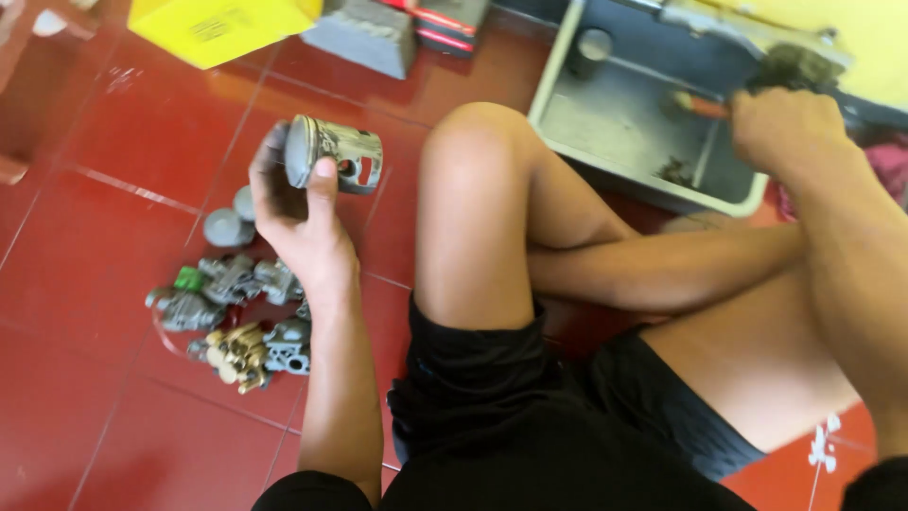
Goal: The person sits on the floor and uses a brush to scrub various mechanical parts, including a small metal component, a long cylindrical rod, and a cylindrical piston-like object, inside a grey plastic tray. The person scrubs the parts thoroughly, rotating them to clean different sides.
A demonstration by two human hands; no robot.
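My left hand (295,216) holds a grey metal piston (336,153) on its side, above the red tiled floor. My right hand (785,128) grips a brush with an orange handle (700,104) and dark bristles (794,64) over a grey rectangular basin (577,142). My bent knee (478,189) is raised between the two hands. I sit on the floor in black shorts.
Several small metal engine parts (232,312) and brass pieces (236,350) lie on the floor under my left forearm, with round grey parts (227,227) beside them. A yellow box (218,28) and a grey block (364,38) stand farther back. A grey cup (594,47) sits in the basin.
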